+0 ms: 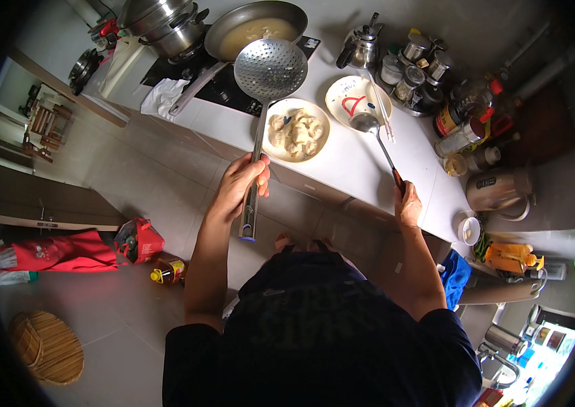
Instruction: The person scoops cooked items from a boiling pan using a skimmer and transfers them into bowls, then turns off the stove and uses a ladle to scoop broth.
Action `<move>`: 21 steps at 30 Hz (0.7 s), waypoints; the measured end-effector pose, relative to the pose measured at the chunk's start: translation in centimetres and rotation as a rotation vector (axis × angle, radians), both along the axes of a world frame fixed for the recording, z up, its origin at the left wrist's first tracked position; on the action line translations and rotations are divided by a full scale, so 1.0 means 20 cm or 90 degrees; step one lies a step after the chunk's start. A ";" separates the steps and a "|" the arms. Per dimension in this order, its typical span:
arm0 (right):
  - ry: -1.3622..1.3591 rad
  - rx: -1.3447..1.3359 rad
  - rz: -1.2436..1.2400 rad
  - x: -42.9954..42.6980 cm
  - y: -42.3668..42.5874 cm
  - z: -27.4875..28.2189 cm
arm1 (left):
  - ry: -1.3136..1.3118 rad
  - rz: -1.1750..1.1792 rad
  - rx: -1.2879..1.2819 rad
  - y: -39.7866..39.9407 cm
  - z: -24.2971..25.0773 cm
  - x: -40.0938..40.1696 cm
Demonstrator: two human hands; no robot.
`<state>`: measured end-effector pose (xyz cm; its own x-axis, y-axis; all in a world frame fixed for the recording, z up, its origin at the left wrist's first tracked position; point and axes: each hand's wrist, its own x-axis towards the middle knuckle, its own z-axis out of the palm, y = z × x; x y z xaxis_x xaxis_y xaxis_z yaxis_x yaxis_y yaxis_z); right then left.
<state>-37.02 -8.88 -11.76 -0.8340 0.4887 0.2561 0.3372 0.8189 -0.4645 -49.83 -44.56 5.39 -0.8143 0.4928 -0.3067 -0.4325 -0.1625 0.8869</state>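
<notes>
My left hand [246,180] grips the handle of a perforated metal skimmer [272,68], whose bowl hangs in front of the wok and holds no dumplings. In my right hand [408,203] is the dark handle of a metal ladle [366,122]; its head is at the near rim of a patterned plate [335,96]. A pair of chopsticks [381,107] lies across that plate. Between the two tools, a bowl of dumplings [299,132] sits on the white counter [348,163]. Cloudy liquid with pale bits fills part of the wok [213,38].
A steel steamer pot [173,38] shares the black cooktop [160,71] with the wok. One white cloth [160,96] lies by the wok's handle. Along the right stand a small kettle [366,48], seasoning jars [412,81], bottles [463,112] and a large electric kettle [496,188].
</notes>
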 end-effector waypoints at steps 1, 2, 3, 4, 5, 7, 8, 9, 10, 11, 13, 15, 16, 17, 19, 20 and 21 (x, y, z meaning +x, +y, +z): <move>-0.001 0.001 0.005 0.00 0.02 0.00 | -0.003 -0.005 0.013 0.01 0.01 0.00; 0.000 -0.001 0.007 0.00 0.04 -0.02 | -0.005 -0.010 0.026 0.02 0.02 0.00; 0.007 0.019 0.008 0.00 0.05 -0.03 | -0.004 -0.009 0.025 0.03 0.03 0.00; 0.014 0.038 0.010 0.00 0.07 -0.05 | -0.008 -0.018 0.047 0.04 0.03 0.00; 0.015 0.037 0.011 0.00 0.08 -0.07 | -0.013 -0.028 0.069 0.05 0.04 0.00; 0.009 0.050 0.011 -0.01 0.10 -0.07 | -0.011 -0.028 0.074 0.07 0.06 0.00; 0.010 0.048 0.013 -0.01 0.10 -0.07 | -0.011 -0.031 0.080 0.08 0.07 0.00; 0.008 0.064 0.010 -0.01 0.11 -0.07 | -0.009 -0.029 0.080 0.10 0.07 0.00; 0.006 0.080 0.006 -0.02 0.11 -0.07 | -0.010 -0.028 0.087 0.11 0.07 -0.01; 0.007 0.080 0.008 -0.02 0.12 -0.07 | -0.011 -0.029 0.094 0.12 0.07 -0.01; -0.035 0.122 0.008 -0.03 0.13 -0.07 | -0.007 -0.008 0.093 0.16 0.09 -0.01; -0.028 0.127 0.021 -0.03 0.14 -0.08 | -0.005 0.017 0.090 0.20 0.10 -0.03; -0.023 0.132 0.030 -0.04 0.14 -0.08 | 0.000 0.022 0.090 0.23 0.11 -0.04; -0.051 0.120 0.024 -0.03 0.15 -0.07 | 0.009 0.014 0.091 0.26 0.13 -0.04; -0.040 0.133 0.018 -0.03 0.12 -0.02 | 0.019 0.017 0.087 0.29 0.14 -0.06; -0.035 0.145 0.004 -0.02 0.10 0.01 | 0.023 0.023 0.088 0.31 0.15 -0.08; -0.002 0.143 0.001 -0.02 0.08 0.04 | 0.029 0.030 0.099 0.33 0.15 -0.09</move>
<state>-37.42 -7.21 -10.88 -0.8358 0.4182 0.3557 0.3370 0.9023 -0.2690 -51.62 -37.96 8.49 -0.8492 0.4921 -0.1914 -0.3803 -0.3186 0.8683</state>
